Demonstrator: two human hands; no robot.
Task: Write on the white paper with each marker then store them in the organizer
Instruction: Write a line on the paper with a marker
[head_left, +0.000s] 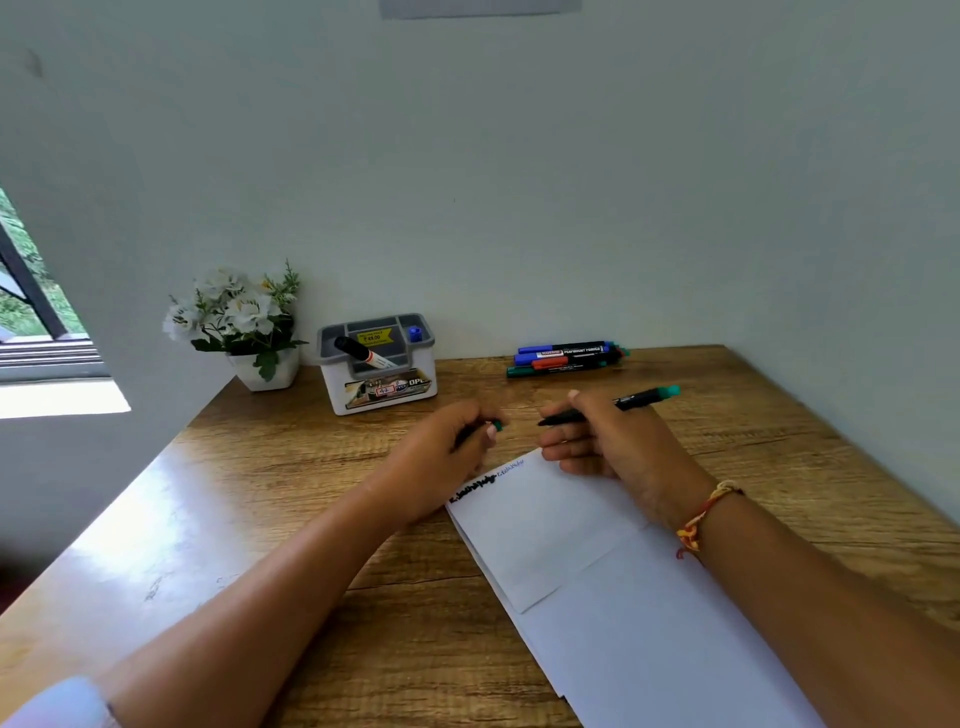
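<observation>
From the head camera, your right hand (613, 441) has its fingers curled round the green marker (623, 402). The marker lies nearly level, its teal end toward 2 o'clock and its dark tip toward 9 o'clock. Your left hand (441, 457) is closed in a loose fist. A small green piece at its fingertips looks like the cap (497, 426), just apart from the tip.

The white paper (571, 545) lies under and in front of your right wrist, running off toward 5 o'clock. Its top edge already carries a bold black line and a fainter blue one beside it.

I judge that the step in hand is writing with the green marker. Turn the tip down and start in the bare space below those two lines. Let your left hand come down on the sheet's near-left edge so it cannot slide on the table (311, 519). Hold on to the cap, because you need it before storing.

The organizer (335, 395) stands at 11 o'clock against the wall. A black marker (363, 353) leans in it and a blue marker (414, 333) stands in its back corner. The pile of markers (566, 358) waits at 1 o'clock. The flower pot (265, 369) sits at 10 o'clock, just left of the organizer. Nothing lies between your hands and the organizer, but mind the leaning black marker when you drop this one in.
</observation>
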